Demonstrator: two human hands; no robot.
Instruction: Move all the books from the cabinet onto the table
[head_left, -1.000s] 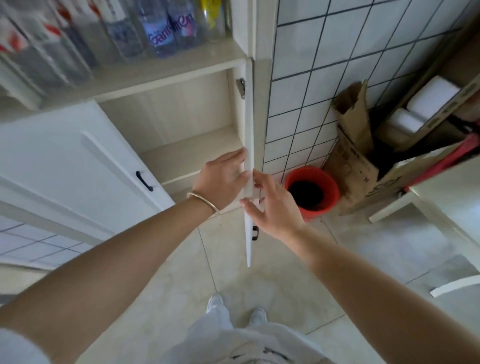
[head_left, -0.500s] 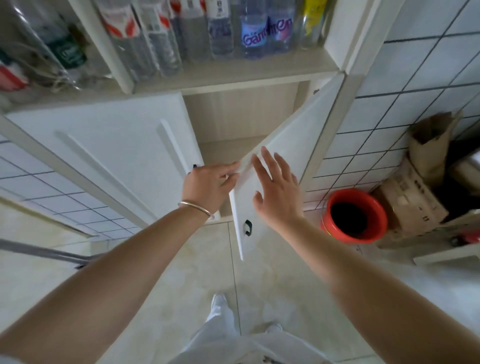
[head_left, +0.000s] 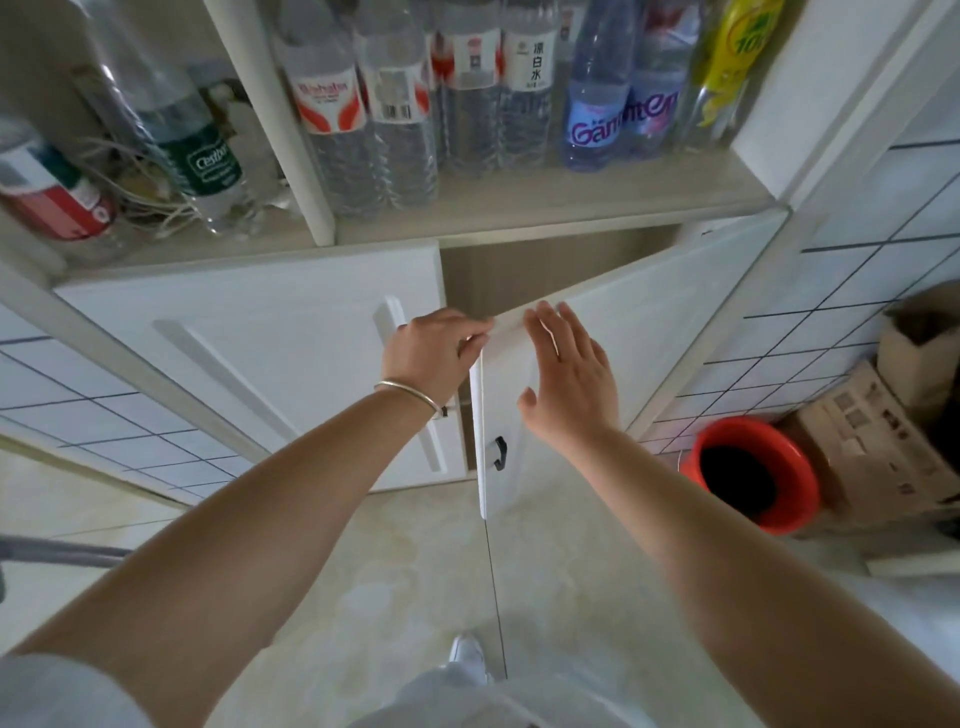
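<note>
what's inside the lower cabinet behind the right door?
Through the gap beside the right door only bare beige back wall shows. No books visible; both doors cover the rest.

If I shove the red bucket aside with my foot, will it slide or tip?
The red bucket stands upright on smooth floor tile, so it would probably slide. It looks like thin plastic, likely light, though its dark inside hides any contents. A low push seems safer, since a cardboard box crowds its right side.

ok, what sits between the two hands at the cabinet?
Head view: only the top corner edge of the right door. The left hand grips it; the right hand lies flat on its front.
</note>
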